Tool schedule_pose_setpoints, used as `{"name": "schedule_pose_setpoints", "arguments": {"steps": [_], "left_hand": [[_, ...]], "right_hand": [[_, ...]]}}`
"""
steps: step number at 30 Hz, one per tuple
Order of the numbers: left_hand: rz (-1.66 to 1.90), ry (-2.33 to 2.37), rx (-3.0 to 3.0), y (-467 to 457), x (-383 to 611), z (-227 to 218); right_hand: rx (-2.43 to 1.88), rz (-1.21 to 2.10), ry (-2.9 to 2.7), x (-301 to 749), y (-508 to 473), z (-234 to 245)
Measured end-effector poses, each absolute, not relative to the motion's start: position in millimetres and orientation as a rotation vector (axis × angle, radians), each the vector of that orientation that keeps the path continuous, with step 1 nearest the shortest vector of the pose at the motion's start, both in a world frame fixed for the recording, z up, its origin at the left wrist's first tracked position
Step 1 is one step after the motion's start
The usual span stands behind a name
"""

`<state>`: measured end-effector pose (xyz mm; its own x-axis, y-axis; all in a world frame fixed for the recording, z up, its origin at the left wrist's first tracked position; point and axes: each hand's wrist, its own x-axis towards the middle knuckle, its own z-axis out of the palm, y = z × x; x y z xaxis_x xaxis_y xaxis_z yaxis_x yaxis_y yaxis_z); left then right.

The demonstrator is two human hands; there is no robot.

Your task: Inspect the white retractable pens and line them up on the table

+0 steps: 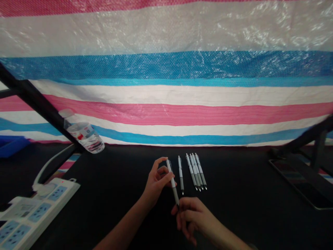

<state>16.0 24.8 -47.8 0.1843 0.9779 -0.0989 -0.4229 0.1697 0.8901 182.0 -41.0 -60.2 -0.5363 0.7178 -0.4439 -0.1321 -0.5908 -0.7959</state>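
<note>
A white ballpoint pen with a grey grip (172, 182) is held between my two hands, tilted with its tip toward me. My left hand (156, 180) is closed around the white upper barrel, its index finger on the top end. At the lower end, the fingers of my right hand (191, 215) pinch near the tip, which they partly hide. Just right of the held pen lies a single similar pen (180, 173). Beyond it, several more white and grey pens (197, 172) lie side by side, tips toward me.
A power strip (52, 205) with a plugged-in cable lies at left. A clear water bottle (87, 135) leans by a black frame bar (41, 104). At right lies a dark phone-like device (299, 184). A striped plastic sheet (166, 114) hangs behind the black table (234, 208).
</note>
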Motion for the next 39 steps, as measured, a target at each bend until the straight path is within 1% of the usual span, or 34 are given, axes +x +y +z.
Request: {"name": "schedule_pose_setpoints", "arguments": {"steps": [4,8,10,13,15,20,25,33,39], "left_hand": [[1.19,0.834,0.83,25,15,-48],[1.162,0.863,0.809,25,17,-47],[1.158,0.871,0.807,25,17,-46],[1.158,0.853,0.827,25,17,-47],[1.168,0.845,0.836,25,16,-48],[1.176,0.843,0.84,25,16,-49],[1.134,0.89,0.867,24,19,-46],[1.152,0.898,0.926,26,16,-50],[1.157,0.916,0.907,27,16,-50]], "right_hand": [[-1.133,2.087,-1.076,181,-41,-56],[-1.256,1.828,-1.338,182,-41,-51],[-1.282,1.761,-1.412,183,-41,-52],[-1.275,1.786,-1.362,183,-41,-56],[-1.291,1.746,-1.3,184,-40,-57],[-1.321,1.465,-1.202,189,-37,-49],[-1.358,1.274,-1.231,193,-34,-46],[-1.403,1.179,-1.298,195,-31,-47],[-1.413,1.184,-1.302,197,-31,-48]]}}
